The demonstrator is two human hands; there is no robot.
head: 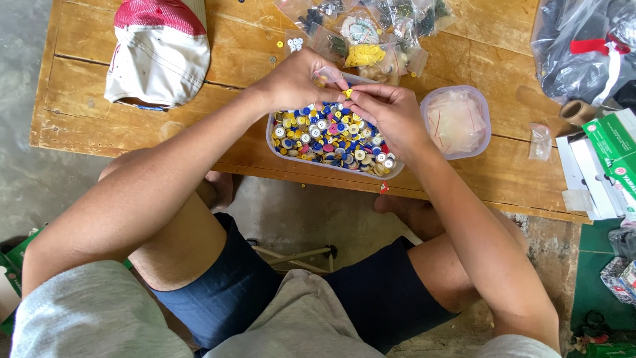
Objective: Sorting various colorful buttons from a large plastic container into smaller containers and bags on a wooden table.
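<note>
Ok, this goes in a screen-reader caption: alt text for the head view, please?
Left hand and right hand pinch a small yellow button above a clear tub of mixed buttons on a wooden table.

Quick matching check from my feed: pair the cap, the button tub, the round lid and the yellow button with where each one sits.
Things:
1. cap
2. tub of buttons
3. round lid
4. yellow button

Places:
A. pinched between left hand and right hand
B. far left of the wooden table
C. right of the tub
D. under both hands, at the near edge

Pairs: 1-B, 2-D, 3-C, 4-A
</note>
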